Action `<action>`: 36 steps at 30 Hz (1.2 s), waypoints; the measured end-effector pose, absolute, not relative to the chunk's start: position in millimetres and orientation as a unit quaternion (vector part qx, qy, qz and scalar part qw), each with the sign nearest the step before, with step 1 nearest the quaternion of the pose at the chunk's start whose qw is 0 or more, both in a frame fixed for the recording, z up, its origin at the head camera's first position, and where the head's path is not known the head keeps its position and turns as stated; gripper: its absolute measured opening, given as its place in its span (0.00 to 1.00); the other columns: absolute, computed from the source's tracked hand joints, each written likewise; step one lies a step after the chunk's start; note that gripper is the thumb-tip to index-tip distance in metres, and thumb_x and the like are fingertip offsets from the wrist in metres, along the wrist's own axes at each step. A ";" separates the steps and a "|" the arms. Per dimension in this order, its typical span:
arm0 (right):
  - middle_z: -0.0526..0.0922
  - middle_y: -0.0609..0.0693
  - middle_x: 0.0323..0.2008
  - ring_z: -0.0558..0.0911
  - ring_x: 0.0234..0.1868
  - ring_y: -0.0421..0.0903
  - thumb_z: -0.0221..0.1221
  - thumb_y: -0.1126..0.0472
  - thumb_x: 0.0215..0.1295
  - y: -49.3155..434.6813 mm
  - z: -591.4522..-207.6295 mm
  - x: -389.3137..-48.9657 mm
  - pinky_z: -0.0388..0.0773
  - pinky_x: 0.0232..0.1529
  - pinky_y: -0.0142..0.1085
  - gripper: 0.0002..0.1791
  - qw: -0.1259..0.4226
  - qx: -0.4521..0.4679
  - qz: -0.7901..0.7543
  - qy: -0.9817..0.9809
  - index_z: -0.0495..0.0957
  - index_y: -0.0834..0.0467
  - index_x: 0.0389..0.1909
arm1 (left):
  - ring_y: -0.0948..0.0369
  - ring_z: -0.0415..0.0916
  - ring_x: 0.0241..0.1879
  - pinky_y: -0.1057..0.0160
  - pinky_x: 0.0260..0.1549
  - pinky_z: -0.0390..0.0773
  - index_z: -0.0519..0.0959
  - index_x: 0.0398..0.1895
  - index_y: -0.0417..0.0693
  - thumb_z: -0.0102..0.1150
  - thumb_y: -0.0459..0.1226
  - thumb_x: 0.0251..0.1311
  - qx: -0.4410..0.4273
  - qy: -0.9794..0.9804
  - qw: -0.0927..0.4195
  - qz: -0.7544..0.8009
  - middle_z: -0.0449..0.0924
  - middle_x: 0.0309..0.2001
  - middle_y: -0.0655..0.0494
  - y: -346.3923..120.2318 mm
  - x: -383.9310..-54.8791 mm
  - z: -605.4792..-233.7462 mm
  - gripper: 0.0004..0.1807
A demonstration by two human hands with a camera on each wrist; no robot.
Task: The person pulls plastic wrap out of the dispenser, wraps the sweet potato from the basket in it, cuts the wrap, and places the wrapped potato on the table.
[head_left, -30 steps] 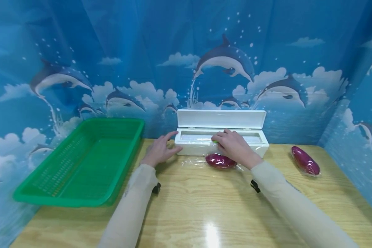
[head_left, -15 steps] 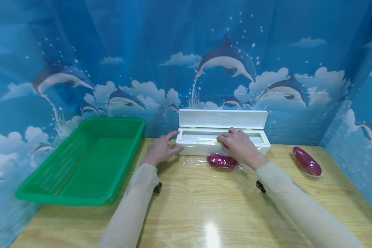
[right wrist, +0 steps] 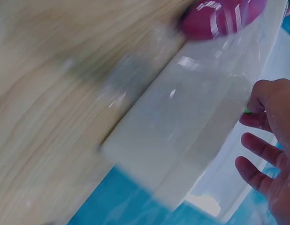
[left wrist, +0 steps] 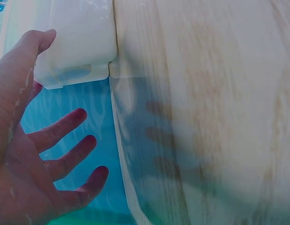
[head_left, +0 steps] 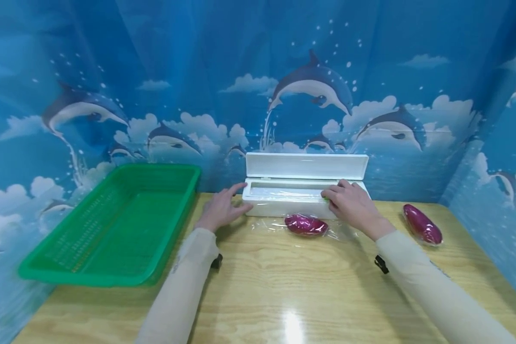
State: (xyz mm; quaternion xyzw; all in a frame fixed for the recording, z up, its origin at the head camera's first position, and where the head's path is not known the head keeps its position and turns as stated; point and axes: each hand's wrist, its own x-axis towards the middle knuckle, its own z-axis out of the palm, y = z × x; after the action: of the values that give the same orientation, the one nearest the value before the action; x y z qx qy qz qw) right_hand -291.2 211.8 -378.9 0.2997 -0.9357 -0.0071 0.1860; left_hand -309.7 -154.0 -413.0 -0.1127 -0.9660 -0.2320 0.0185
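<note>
A white cling film dispenser [head_left: 284, 208] stands at the table's back with its lid [head_left: 306, 166] raised. My left hand [head_left: 220, 209] holds its left end between thumb and index finger, the other fingers spread. At the front rim, my right hand [head_left: 351, 204] pinches a small green slide cutter [right wrist: 248, 111], mostly hidden by the fingers. Clear film [head_left: 268, 224] drapes from the dispenser's front onto the table. Under that film, against the dispenser, lies a glossy purple eggplant [head_left: 306, 225], also seen at the top of the right wrist view.
A green plastic basket [head_left: 155, 258] with slotted walls stands at the left. Another purple eggplant [head_left: 422, 224], wrapped in film, lies at the right of the wooden table [head_left: 258, 296]. A blue dolphin-print curtain [head_left: 223, 57] hangs close behind the dispenser.
My right hand has slid rightward along the dispenser's front rim, the green cutter in its fingers. My left hand stays at the left end. The eggplants and basket have not moved.
</note>
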 end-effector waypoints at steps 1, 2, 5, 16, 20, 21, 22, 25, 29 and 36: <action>0.89 0.55 0.47 0.81 0.45 0.56 0.66 0.65 0.65 217.2 -379.1 -290.6 0.82 0.42 0.52 0.13 0.186 0.298 -0.005 -0.936 0.85 0.57 0.50 | 0.41 0.76 0.63 0.37 0.50 0.82 0.57 0.79 0.74 0.57 0.66 0.64 -0.112 -0.966 0.018 -0.233 0.73 0.70 0.43 -154.5 -309.6 -413.0 0.42; 0.89 0.55 0.47 0.81 0.46 0.57 0.66 0.65 0.65 222.0 -379.2 -289.6 0.82 0.43 0.53 0.13 0.186 0.297 -0.003 -0.936 0.85 0.58 0.50 | 0.41 0.75 0.64 0.37 0.51 0.81 0.57 0.79 0.74 0.57 0.66 0.64 -0.112 -0.965 0.017 -0.235 0.73 0.70 0.44 -154.9 -309.4 -412.9 0.42; 0.88 0.57 0.49 0.82 0.49 0.59 0.67 0.66 0.64 232.6 -378.4 -285.7 0.82 0.48 0.57 0.15 0.185 0.294 -0.001 -0.938 0.84 0.59 0.52 | 0.41 0.75 0.64 0.36 0.51 0.81 0.57 0.79 0.75 0.57 0.67 0.64 -0.111 -0.966 0.015 -0.233 0.72 0.70 0.43 -154.5 -309.2 -412.4 0.42; 0.88 0.58 0.48 0.82 0.47 0.59 0.68 0.67 0.63 245.9 -378.8 -283.4 0.82 0.46 0.57 0.16 0.194 0.295 0.003 -0.935 0.84 0.60 0.52 | 0.42 0.77 0.61 0.40 0.46 0.83 0.57 0.79 0.76 0.56 0.67 0.63 -0.112 -0.969 0.018 -0.221 0.74 0.68 0.43 -154.4 -310.0 -411.7 0.42; 0.89 0.58 0.48 0.82 0.46 0.59 0.68 0.67 0.62 248.7 -380.3 -283.9 0.82 0.45 0.57 0.16 0.199 0.296 0.006 -0.934 0.85 0.60 0.51 | 0.43 0.78 0.59 0.42 0.43 0.84 0.57 0.79 0.76 0.56 0.68 0.63 -0.112 -0.969 0.021 -0.218 0.75 0.67 0.43 -154.8 -309.2 -412.0 0.42; 0.89 0.58 0.48 0.82 0.47 0.59 0.68 0.67 0.62 249.8 -380.7 -283.9 0.82 0.44 0.57 0.15 0.199 0.295 0.006 -0.935 0.85 0.60 0.51 | 0.43 0.78 0.58 0.43 0.42 0.84 0.57 0.79 0.76 0.56 0.68 0.63 -0.110 -0.970 0.020 -0.217 0.75 0.66 0.43 -154.8 -309.2 -412.1 0.42; 0.89 0.58 0.48 0.81 0.46 0.59 0.67 0.67 0.62 251.3 -381.0 -283.6 0.82 0.44 0.56 0.15 0.199 0.293 0.005 -0.935 0.85 0.60 0.51 | 0.44 0.78 0.58 0.44 0.42 0.84 0.57 0.79 0.76 0.56 0.68 0.63 -0.111 -0.970 0.020 -0.215 0.75 0.66 0.43 -154.5 -309.0 -412.4 0.42; 0.89 0.57 0.47 0.81 0.45 0.58 0.67 0.67 0.63 255.8 -381.0 -282.1 0.81 0.42 0.55 0.15 0.197 0.287 0.002 -0.937 0.85 0.60 0.51 | 0.44 0.78 0.57 0.44 0.42 0.83 0.56 0.79 0.77 0.55 0.69 0.63 -0.110 -0.971 0.020 -0.213 0.76 0.65 0.43 -153.7 -308.7 -412.4 0.42; 0.89 0.57 0.45 0.79 0.41 0.57 0.68 0.67 0.62 264.4 -380.7 -279.6 0.80 0.37 0.52 0.14 0.204 0.278 -0.001 -0.939 0.85 0.60 0.50 | 0.43 0.77 0.58 0.43 0.43 0.83 0.56 0.79 0.76 0.55 0.68 0.63 -0.110 -0.970 0.020 -0.215 0.75 0.66 0.43 -153.6 -308.3 -411.7 0.42; 0.89 0.57 0.41 0.78 0.38 0.55 0.69 0.68 0.61 279.9 -382.2 -277.7 0.80 0.34 0.49 0.15 0.208 0.270 0.007 -0.940 0.86 0.60 0.49 | 0.41 0.76 0.60 0.39 0.47 0.82 0.57 0.79 0.76 0.56 0.67 0.64 -0.110 -0.970 0.020 -0.218 0.75 0.67 0.42 -153.4 -307.2 -410.1 0.42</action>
State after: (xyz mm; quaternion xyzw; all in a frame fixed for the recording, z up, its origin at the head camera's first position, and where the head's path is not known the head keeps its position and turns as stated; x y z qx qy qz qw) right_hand -277.7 279.9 -382.2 0.2698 -0.9401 0.0069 0.2082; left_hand -307.2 -153.4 -410.1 -0.1102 -0.9695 -0.2178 0.0202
